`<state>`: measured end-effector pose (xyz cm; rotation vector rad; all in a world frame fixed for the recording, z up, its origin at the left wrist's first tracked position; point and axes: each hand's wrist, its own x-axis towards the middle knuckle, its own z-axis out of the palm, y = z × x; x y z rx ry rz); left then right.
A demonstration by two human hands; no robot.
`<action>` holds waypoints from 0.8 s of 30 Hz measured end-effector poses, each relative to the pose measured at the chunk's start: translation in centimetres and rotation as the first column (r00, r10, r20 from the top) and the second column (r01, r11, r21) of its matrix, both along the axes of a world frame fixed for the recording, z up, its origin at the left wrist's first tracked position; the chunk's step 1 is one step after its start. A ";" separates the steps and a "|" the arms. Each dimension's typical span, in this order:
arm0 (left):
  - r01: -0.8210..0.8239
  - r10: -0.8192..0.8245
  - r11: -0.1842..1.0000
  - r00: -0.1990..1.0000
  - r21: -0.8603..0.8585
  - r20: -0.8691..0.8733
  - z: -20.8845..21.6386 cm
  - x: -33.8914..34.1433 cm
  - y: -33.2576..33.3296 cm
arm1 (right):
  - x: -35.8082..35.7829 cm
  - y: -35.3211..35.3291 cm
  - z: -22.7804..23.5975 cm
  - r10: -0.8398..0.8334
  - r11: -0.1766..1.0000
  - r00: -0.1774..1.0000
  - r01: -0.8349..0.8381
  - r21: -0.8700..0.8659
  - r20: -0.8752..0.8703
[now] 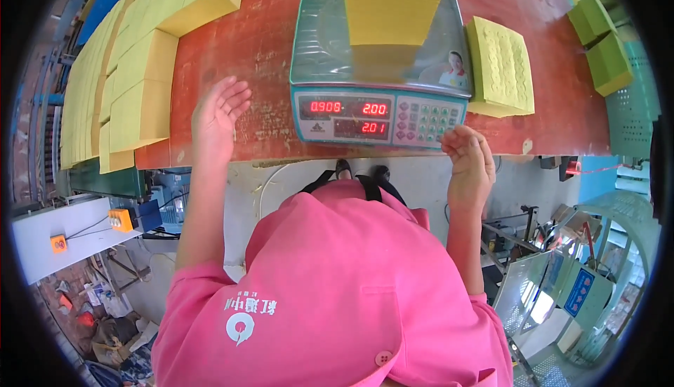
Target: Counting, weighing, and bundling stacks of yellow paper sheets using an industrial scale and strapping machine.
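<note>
A teal-framed digital weighing scale stands on the red table, its red display lit. On its metal pan rests a tall block of yellow paper, cut off by the upper edge. My left hand hovers to the left of the scale, fingers stretched and slightly bent, nothing in it. By the lower right corner of the scale's keypad is my right hand, raised with loosely curled, parted fingers and no visible object in them. Against the scale's right side sits another yellow paper stack with wavy rows of cuts on top.
Rows of yellow paper blocks line the left of the red table. More yellow-green blocks stand at the far right, by a green perforated panel. The table's front edge runs just below the scale.
</note>
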<state>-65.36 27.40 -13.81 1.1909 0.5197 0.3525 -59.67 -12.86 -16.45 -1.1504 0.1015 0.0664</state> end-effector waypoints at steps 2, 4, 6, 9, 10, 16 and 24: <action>0.051 -0.051 0.999 0.999 0.018 0.005 0.8 0.7 -1.6 | 0.0 0.2 0.4 0.024 1.000 1.000 -0.025 0.003 0.020; 0.075 -0.076 0.997 0.997 0.028 0.011 1.2 1.2 -2.6 | 0.2 -0.1 0.4 0.051 0.999 0.998 -0.052 0.012 0.028; 0.101 -0.102 0.994 0.995 0.036 0.020 1.4 1.4 -3.3 | 0.1 -0.4 0.2 0.063 0.998 0.997 -0.063 0.001 0.035; 0.124 -0.125 0.991 0.992 0.052 0.014 1.6 1.4 -3.8 | -0.2 -0.9 0.2 0.046 0.999 0.999 -0.046 -0.007 0.009; 0.129 -0.130 0.990 0.992 0.053 0.008 1.7 1.5 -3.9 | -0.3 -1.1 0.0 0.046 0.999 0.999 -0.046 -0.006 0.008; 0.162 -0.163 0.984 0.987 0.070 0.008 2.2 2.7 -5.3 | 0.0 -2.2 -0.9 0.049 0.999 0.998 -0.050 -0.013 -0.048; 0.265 -0.271 0.955 0.962 0.136 0.028 4.4 5.4 -9.3 | 0.1 -2.4 -0.8 0.074 0.997 0.996 -0.073 0.026 -0.040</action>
